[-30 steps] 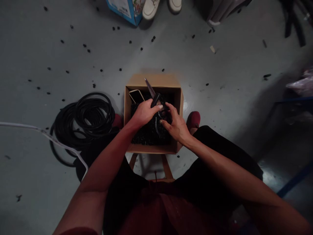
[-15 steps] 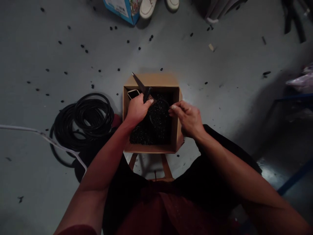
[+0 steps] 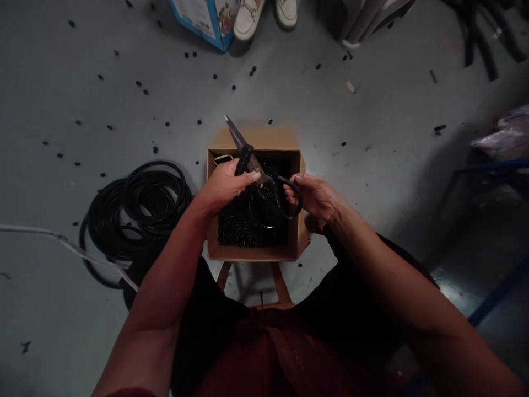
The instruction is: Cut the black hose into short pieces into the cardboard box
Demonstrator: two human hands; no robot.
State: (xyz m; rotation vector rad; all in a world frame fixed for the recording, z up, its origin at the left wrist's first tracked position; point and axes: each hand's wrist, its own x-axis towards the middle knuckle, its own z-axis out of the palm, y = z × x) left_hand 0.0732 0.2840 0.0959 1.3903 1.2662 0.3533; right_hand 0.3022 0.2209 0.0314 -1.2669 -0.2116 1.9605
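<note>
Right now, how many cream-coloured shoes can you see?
2, at the picture's top edge: one shoe beside the blue box, another shoe to its right. More may be hidden.

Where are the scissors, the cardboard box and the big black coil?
Scissors (image 3: 237,135): head view, on a blade.
Cardboard box (image 3: 251,253): head view, on its near wall.
Black coil (image 3: 102,220): head view, on its left loops.

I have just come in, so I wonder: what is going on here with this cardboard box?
Someone holds scissors over the open cardboard box. The left hand grips them around the middle, beside a dark ribbed piece. The right hand is at a black handle loop; how firmly it grips is unclear. Small black pieces lie inside the box.
</note>
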